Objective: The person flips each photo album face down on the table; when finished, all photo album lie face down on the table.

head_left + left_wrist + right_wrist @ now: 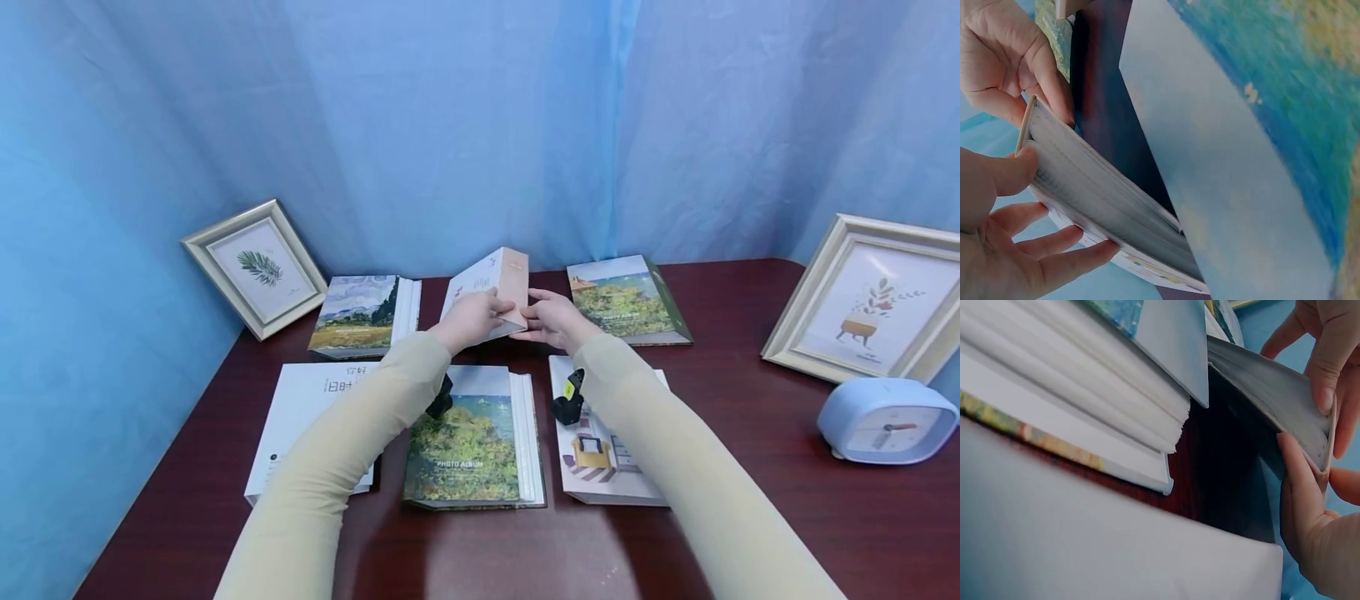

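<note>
Both hands hold a pale pink and white book (491,285) tilted up above the back middle of the dark wooden table (750,500). My left hand (480,317) grips its left side, with the thumb on the page edge (1085,194) and the fingers (1066,247) underneath. My right hand (543,321) holds the near right corner, its thumb (1300,481) lying along the page edge (1272,394). In the left wrist view the right hand (1016,62) touches the book's top corner. In the right wrist view the left hand (1329,356) shows at the upper right.
Below my arms lie a white book (315,408), a photo album (472,442) with a yellow-green painting and an illustrated book (600,467). Two more albums (363,315) (626,300) lie at the back. Framed pictures (255,267) (870,300) lean on the blue curtain; a blue clock (885,421) stands right.
</note>
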Tool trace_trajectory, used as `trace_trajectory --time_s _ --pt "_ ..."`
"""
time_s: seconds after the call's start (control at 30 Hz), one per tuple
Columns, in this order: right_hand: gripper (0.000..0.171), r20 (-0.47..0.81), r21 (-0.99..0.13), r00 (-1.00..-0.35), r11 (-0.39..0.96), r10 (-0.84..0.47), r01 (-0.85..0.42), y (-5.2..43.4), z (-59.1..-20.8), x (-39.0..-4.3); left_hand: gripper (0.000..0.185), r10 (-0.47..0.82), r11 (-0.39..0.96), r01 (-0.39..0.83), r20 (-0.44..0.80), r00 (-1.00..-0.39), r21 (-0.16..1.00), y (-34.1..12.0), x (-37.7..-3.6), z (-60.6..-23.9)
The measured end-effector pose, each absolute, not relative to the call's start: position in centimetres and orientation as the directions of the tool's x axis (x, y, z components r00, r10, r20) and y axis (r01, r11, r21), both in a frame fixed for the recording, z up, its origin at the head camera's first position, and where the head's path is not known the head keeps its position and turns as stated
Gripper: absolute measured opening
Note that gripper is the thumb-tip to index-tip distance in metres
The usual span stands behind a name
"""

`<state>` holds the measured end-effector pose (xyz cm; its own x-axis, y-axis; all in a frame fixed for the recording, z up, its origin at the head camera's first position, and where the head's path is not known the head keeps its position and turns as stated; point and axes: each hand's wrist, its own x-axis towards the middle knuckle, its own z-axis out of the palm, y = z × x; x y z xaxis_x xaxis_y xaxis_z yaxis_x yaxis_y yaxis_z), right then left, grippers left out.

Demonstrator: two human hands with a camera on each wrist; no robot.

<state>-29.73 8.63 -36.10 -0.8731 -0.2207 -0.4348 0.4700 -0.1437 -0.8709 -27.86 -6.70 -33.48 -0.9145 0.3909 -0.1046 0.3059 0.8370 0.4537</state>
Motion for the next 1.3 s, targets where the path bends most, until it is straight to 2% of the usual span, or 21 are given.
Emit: trace_trajectory --time_s 0.13,0.57,0.77,1.0,1.3 --pt "0.064 -0.451 -0.861 -0.862 -0.140 -0.231 0.488 8.8 -36.4 -29.8 0.041 0.404 0.854 0.336 -0.098 -0.910 0.397 -6.2 -27.9 -34.0" --pt "0.064 -0.487 -0.848 -0.844 -0.109 -0.225 0.519 9.2 -37.4 -30.1 0.040 0.399 0.880 0.320 -0.182 -0.899 0.352 -5.6 -27.7 -34.2" --pt "0.064 -0.504 -0.843 -0.833 -0.080 -0.226 0.532 9.4 -37.6 -30.1 0.043 0.449 0.878 0.364 -0.276 -0.850 0.310 -5.7 -28.0 -34.4" --pt "0.059 -0.512 -0.849 -0.829 -0.015 -0.224 0.528 9.8 -37.4 -30.3 0.059 0.481 0.876 0.431 -0.424 -0.767 0.215 -6.0 -28.1 -34.5" --pt "0.053 -0.510 -0.850 -0.831 -0.019 -0.223 0.527 10.0 -37.3 -30.6 0.071 0.437 0.891 0.436 -0.509 -0.742 0.129 -6.3 -27.5 -34.4"
